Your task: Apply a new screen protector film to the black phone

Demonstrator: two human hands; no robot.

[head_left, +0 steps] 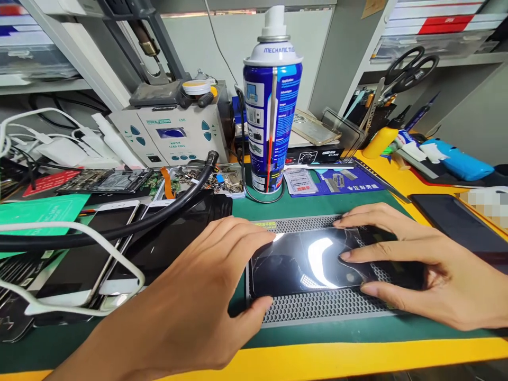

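A black glossy phone screen (289,264) lies flat on a grey perforated mat (317,307), with a bright reflection and fine light lines on its glass. My left hand (206,286) spans the screen's left end, thumb at the near edge and fingertips at the far edge. Over the right end, my right hand (420,259) has a fingertip pressed on the glass, its thumb at the near edge and another finger at the far edge. Beneath the right palm is a dark part, mostly hidden, whose kind I cannot make out.
Behind the mat stands a tall blue spray can (272,106). A grey soldering station (170,132) is at back left, its black hose (174,217) crossing phone parts (159,238). A white cable (95,238) loops at left. Another dark phone (448,222) lies at right, below scissors (413,69).
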